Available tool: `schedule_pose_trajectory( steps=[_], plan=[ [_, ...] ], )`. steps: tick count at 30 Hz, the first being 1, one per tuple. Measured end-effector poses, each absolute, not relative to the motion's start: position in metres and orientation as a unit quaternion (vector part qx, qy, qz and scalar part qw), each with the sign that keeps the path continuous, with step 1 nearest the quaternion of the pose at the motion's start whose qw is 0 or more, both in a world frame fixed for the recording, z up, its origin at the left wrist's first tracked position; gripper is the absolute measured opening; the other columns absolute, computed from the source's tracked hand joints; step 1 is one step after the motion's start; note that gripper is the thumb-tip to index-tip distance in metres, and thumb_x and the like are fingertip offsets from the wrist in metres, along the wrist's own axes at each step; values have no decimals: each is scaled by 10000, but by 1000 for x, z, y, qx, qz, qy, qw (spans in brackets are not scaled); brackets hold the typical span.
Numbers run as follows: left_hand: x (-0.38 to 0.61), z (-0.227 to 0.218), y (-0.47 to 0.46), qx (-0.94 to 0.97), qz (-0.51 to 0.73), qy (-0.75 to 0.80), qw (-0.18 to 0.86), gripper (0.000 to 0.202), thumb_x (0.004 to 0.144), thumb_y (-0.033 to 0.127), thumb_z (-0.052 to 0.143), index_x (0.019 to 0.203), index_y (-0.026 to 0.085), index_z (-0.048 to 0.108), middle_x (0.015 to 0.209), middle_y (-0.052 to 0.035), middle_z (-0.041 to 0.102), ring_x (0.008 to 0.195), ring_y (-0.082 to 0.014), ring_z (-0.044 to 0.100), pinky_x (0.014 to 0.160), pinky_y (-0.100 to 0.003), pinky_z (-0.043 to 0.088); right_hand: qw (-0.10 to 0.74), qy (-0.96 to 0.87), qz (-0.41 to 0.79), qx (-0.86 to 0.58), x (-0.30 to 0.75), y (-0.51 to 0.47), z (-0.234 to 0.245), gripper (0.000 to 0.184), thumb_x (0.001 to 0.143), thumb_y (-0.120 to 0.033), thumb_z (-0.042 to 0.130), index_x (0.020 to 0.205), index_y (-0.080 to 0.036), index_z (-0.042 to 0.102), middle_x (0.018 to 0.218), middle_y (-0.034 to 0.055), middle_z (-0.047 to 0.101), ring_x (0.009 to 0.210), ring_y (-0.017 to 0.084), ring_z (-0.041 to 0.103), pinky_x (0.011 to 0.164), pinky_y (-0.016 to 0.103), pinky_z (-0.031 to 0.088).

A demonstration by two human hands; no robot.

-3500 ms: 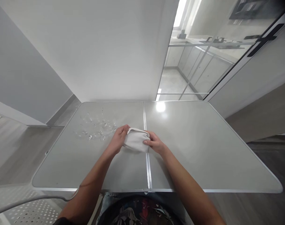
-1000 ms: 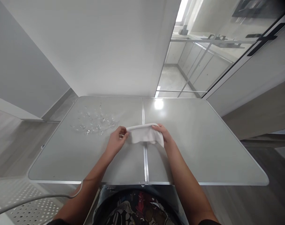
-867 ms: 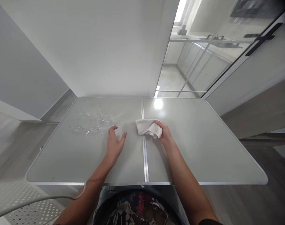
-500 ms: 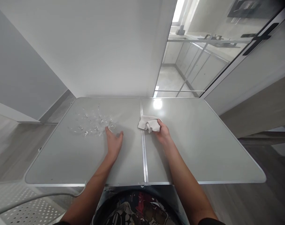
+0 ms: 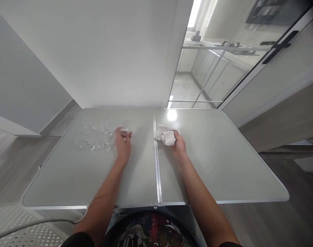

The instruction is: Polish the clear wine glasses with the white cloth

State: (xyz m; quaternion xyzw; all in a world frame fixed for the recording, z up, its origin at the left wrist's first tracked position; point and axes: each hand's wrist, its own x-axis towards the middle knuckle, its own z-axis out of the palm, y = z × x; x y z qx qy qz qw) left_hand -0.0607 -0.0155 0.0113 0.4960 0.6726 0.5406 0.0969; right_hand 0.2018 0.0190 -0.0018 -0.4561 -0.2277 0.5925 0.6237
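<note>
My right hand (image 5: 179,146) is closed on a crumpled white cloth (image 5: 165,135), which rests on the grey table (image 5: 213,161) just right of its centre seam. My left hand (image 5: 123,144) is to the left of the seam, at the right edge of a patch of clear droplets or clear bits (image 5: 94,138). Its fingers are curled together around a small glinting spot that I cannot make out. The two hands are about a hand's width apart.
The table has a metal seam (image 5: 156,164) down its middle and a metal rim. A white wall stands behind it, with a glass door (image 5: 223,61) at the back right. A perforated white chair (image 5: 22,230) is at the lower left.
My left hand let go of the cloth, lay flat on the table, then slid forward to the droplets and curled its fingers. My right hand bunched the cloth and moved it slightly away.
</note>
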Motion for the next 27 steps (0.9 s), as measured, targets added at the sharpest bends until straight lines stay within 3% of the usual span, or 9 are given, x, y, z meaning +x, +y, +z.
schedule_pose_trajectory(
  steps=[2,5,9,11,13,17,21,24,27],
  plan=[
    [-55,20,-14,610,436,652,114,469,908,473,658,1303,240,558,914,-33,702,722,-155,666,703,-253,486,631,-330,522,-470,201,17,-1,300,896,-471,657,998,-189,683,890,12,692,797,154,642,706,258,533],
    [-46,22,-14,728,285,618,87,491,856,533,711,1272,278,660,902,-44,744,740,-184,679,619,-255,415,580,-542,413,-447,198,12,2,278,922,-453,623,971,-191,701,930,29,688,837,174,637,761,283,510],
    [-46,5,-17,771,239,589,45,517,875,552,684,1324,297,662,914,-51,767,728,-187,688,576,-264,360,462,-741,336,-353,191,4,4,203,947,-370,589,958,-208,711,1081,86,708,996,229,653,905,354,489],
    [-51,-3,-20,782,233,577,31,514,893,564,654,1332,296,661,896,-57,766,725,-189,688,570,-266,346,435,-770,321,-340,189,2,5,200,955,-371,578,979,-219,705,1059,86,719,1034,244,642,972,384,456],
    [-57,-8,-22,796,230,560,22,506,910,571,625,1329,290,663,871,-62,760,720,-186,686,566,-263,338,422,-765,341,-346,189,0,7,230,966,-406,562,975,-217,693,973,63,708,981,236,630,976,381,439],
    [-66,-10,-25,820,222,527,16,510,935,571,586,1330,255,650,836,-65,742,680,-169,667,569,-252,346,366,-722,485,-330,192,-4,10,326,999,-490,490,1082,-202,617,946,26,619,880,188,559,836,306,444],
    [-65,-4,-30,857,195,476,37,455,964,517,560,1324,252,644,812,-71,722,647,-164,645,570,-240,370,320,-709,550,-305,193,-9,10,336,956,-514,574,1098,-212,536,899,-7,537,802,155,491,758,268,435],
    [-60,5,-36,864,186,463,70,417,987,457,523,1310,227,654,800,-95,719,687,-183,663,588,-237,397,319,-715,554,-283,193,-13,14,488,952,-520,577,1331,-229,476,988,11,592,869,171,556,850,307,484],
    [-53,17,-41,839,216,479,142,447,941,478,593,1295,217,671,840,-107,731,725,-194,671,613,-240,425,353,-726,524,-272,192,-15,21,736,929,-577,580,1540,-241,344,1199,64,646,1088,229,617,1042,391,464]
  ],
)
